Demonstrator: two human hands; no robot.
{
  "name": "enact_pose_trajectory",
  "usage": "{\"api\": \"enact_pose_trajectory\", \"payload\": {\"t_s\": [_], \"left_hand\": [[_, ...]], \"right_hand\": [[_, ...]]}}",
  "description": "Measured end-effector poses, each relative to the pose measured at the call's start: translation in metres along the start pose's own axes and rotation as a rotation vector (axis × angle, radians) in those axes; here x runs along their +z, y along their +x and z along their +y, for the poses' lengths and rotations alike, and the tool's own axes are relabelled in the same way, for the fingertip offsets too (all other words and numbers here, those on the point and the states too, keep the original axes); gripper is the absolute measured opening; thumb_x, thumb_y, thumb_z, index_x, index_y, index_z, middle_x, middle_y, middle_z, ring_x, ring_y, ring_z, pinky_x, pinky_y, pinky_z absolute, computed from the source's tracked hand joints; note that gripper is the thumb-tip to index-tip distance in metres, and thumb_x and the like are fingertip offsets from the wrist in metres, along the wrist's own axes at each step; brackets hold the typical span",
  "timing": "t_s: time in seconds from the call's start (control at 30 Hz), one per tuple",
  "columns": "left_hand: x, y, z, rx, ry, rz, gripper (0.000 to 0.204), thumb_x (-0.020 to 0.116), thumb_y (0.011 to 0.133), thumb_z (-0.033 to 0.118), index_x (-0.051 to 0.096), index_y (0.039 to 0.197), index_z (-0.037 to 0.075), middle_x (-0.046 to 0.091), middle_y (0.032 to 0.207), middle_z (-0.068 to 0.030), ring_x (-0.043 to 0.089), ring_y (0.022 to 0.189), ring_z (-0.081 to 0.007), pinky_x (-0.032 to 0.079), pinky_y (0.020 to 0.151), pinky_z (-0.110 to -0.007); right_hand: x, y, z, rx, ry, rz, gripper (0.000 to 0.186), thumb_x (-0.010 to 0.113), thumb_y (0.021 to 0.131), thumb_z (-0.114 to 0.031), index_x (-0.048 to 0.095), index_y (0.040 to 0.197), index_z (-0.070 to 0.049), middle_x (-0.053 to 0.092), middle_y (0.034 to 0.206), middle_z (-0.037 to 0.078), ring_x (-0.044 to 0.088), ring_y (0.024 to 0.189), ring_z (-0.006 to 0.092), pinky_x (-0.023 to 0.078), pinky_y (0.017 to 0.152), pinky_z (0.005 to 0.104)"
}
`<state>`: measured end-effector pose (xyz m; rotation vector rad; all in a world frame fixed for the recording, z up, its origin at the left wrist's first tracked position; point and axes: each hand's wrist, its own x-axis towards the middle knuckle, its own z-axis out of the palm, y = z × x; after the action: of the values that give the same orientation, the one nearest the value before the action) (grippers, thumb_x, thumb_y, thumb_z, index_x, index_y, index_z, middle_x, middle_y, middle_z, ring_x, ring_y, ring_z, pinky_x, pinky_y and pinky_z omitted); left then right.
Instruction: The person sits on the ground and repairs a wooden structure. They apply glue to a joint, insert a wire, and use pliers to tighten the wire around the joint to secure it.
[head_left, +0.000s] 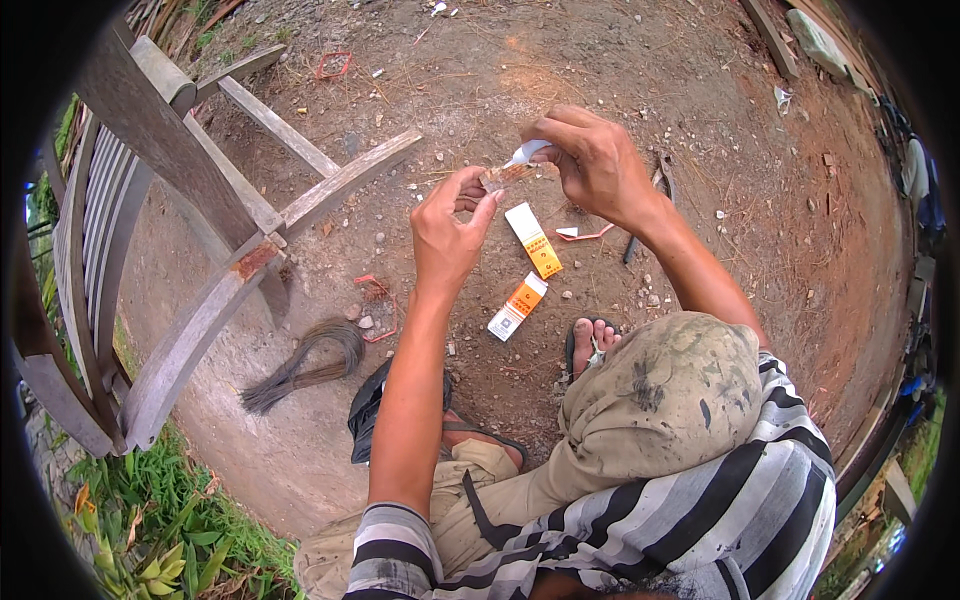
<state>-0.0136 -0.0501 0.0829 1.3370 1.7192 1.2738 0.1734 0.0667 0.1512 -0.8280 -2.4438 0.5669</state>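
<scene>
In my left hand (449, 225) is a small flat brownish piece (505, 178), pinched between thumb and fingers. My right hand (598, 165) grips a white tube (527, 152), its narrow end touching or just over that piece. Below them on the dirt lie a white and yellow carton (536, 239) and a white and orange carton (518, 306). A thin red strip (590, 236) with a white bit is beside the upper carton, and a dark rod (632, 247) lies partly behind my right arm.
A weathered wooden chair frame (350, 180) fills the left, with a reddish-brown patch on one joint. A bundle of dark strands (300, 365) and a black bag (369, 413) lie near my left arm. Plants (175, 510) edge the lower left; planks (768, 35) lie upper right.
</scene>
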Motion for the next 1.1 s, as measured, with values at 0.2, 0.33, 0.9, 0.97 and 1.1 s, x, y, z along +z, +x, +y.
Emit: {"api": "enact_pose_trajectory", "payload": {"t_s": [0.2,0.33,0.9,0.97,1.1], "left_hand": [[-0.005,-0.001,0.007,-0.036,-0.010,-0.006,0.033,0.081,0.089,0.008,0.071,0.119,0.001,0.078,0.098,-0.0133,0.075,0.088,-0.0170,0.061,0.079,-0.032],[-0.009,-0.002,0.007,-0.019,-0.018,0.022,0.032,0.081,0.089,0.008,0.071,0.119,0.000,0.077,0.099,-0.0137,0.075,0.087,-0.0171,0.061,0.078,-0.031],[-0.028,-0.009,0.008,-0.015,-0.007,0.098,0.034,0.082,0.088,0.007,0.071,0.118,-0.001,0.076,0.096,-0.0121,0.074,0.084,-0.0153,0.060,0.075,-0.029],[-0.031,-0.011,0.009,-0.014,0.016,0.103,0.034,0.082,0.087,0.007,0.071,0.118,-0.001,0.076,0.096,-0.0119,0.074,0.084,-0.0153,0.060,0.075,-0.029],[-0.035,-0.013,0.014,-0.036,0.037,0.118,0.033,0.083,0.087,0.007,0.071,0.117,-0.001,0.076,0.096,-0.0118,0.074,0.084,-0.0153,0.060,0.075,-0.029]], "right_hand": [[0.001,0.002,-0.006,0.036,0.020,0.007,0.023,0.071,0.081,0.002,0.071,0.103,-0.004,0.069,0.092,0.013,0.068,0.090,0.0356,0.056,0.077,0.0464],[-0.004,0.004,-0.004,0.028,-0.010,-0.002,0.023,0.071,0.081,0.002,0.072,0.103,-0.005,0.069,0.092,0.013,0.068,0.090,0.0356,0.055,0.077,0.0464],[0.004,0.008,-0.025,-0.056,0.087,-0.002,0.022,0.071,0.082,0.002,0.069,0.103,-0.005,0.067,0.091,0.013,0.067,0.088,0.0349,0.053,0.075,0.0461],[0.007,0.009,-0.028,-0.057,0.072,-0.012,0.021,0.072,0.082,0.001,0.069,0.102,-0.005,0.067,0.091,0.013,0.067,0.088,0.0350,0.053,0.075,0.0465],[0.009,0.014,-0.030,-0.054,0.110,0.024,0.021,0.072,0.082,0.002,0.069,0.102,-0.005,0.066,0.091,0.013,0.066,0.088,0.0351,0.053,0.074,0.0469]]}}
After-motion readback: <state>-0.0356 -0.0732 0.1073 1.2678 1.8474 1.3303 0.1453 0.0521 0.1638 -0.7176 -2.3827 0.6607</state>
